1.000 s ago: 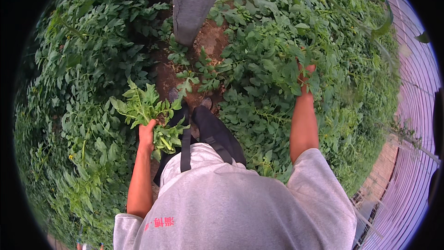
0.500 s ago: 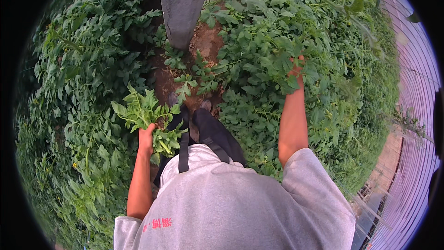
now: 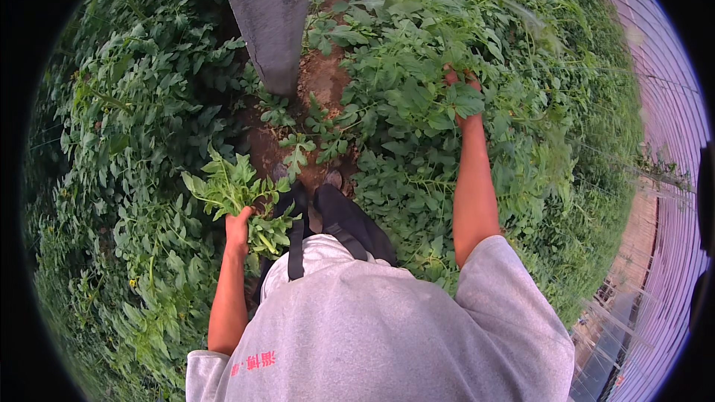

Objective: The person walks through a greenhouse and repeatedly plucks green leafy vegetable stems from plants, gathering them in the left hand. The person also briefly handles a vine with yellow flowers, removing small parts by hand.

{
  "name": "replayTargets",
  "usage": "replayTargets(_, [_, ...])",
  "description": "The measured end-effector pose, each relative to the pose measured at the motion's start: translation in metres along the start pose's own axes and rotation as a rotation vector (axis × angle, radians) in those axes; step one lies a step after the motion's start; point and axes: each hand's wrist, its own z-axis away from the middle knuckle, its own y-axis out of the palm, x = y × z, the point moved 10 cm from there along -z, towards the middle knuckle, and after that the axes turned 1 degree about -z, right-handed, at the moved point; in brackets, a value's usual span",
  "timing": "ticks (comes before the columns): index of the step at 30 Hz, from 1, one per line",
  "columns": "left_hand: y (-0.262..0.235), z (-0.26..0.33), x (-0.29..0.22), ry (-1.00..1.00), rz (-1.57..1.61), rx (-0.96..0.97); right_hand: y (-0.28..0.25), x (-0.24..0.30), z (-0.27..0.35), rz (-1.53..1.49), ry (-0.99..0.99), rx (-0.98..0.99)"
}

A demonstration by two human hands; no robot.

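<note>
My left hand (image 3: 238, 229) is closed around a bunch of cut green leafy shoots (image 3: 234, 184), held low beside my left leg. Leaves fan out above the fist and pale stem ends poke out below it. My right arm stretches forward into the plants on the right. There my right hand (image 3: 465, 93) is among the leaves of a tomato-like plant (image 3: 417, 93), with leaves covering part of the palm. Two of its fingertips show, apart from each other, amid the foliage.
A grey concrete post (image 3: 272, 30) stands ahead between the plant rows. Brown soil (image 3: 320, 78) shows along the narrow path, with a low lobed-leaf plant (image 3: 296, 152) before my feet. Dense foliage (image 3: 119, 179) fills the left. A ribbed translucent wall (image 3: 674, 149) curves along the far right.
My right hand has moved slightly forward and left through the leaves, and its fingers show more. The left hand still holds the bunch. The post appears farther left as the view shifted.
</note>
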Motion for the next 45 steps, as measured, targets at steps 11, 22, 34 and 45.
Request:
replayTargets(11, [0.008,-0.007,0.002,-0.005,-0.043,0.039,-0.063,-0.025,-0.085,0.608,-0.36,0.082])
replayTargets(22, [0.007,0.002,0.0,0.018,-0.013,0.01,-0.067,-0.027,-0.05,0.226,0.291,0.081])
replayTargets(34, [0.011,0.005,-0.007,0.063,-0.037,-0.004,-0.088,-0.034,-0.049,0.536,-0.095,0.156])
replayTargets(45, [0.052,0.002,-0.009,-0.047,0.128,0.066,-0.167,-0.184,-0.048,-0.094,-0.01,0.095])
